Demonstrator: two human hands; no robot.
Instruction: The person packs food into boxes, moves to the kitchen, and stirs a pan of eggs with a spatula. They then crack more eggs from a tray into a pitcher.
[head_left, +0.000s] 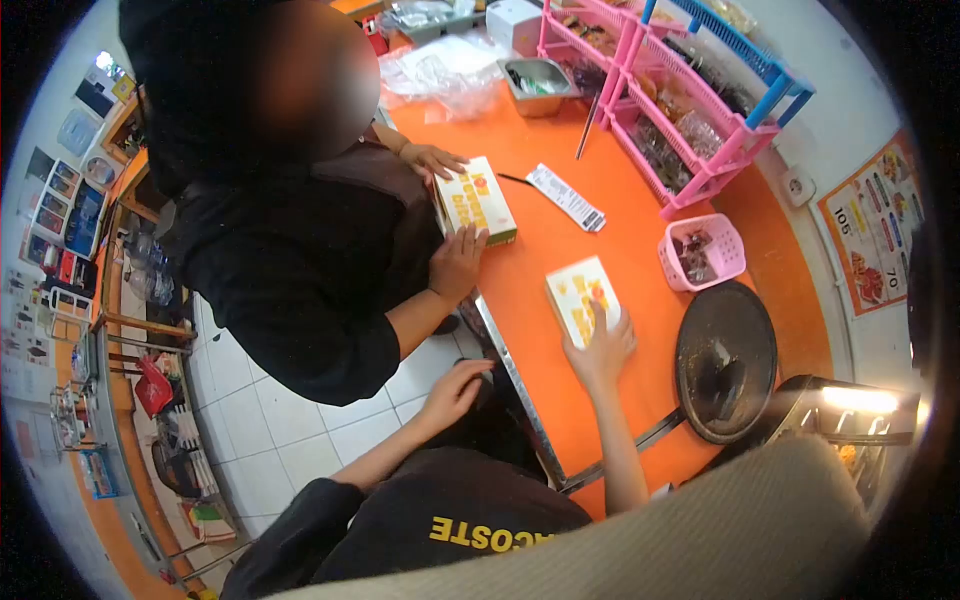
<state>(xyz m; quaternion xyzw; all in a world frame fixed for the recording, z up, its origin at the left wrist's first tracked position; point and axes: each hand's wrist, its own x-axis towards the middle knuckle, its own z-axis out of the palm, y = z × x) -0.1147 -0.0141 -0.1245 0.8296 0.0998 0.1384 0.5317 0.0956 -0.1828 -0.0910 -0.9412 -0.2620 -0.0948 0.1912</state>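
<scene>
Beige fabric [650, 530] closest; right hand [600, 352] lies on the printed carton [580, 290] on the orange counter [535, 345], can't tell if clamped, left hand [452, 395] apart, open; looks light, thin-walled, crushable: best held by opposite sides.

So it's just the one cam, on my head, looking forward and steeply down. Super wide, kinda fisheye, with dark rounded corners. Some beige fabric [700, 510] is closest, across the bottom, then my black shirt [430, 510]. My left hand [455, 393] and right hand [603, 348] are about mid-depth, over by the orange table [540, 370]. Pink rack [665, 170] is further off, upper right, and the co-worker [290, 250] fills the upper left.
</scene>
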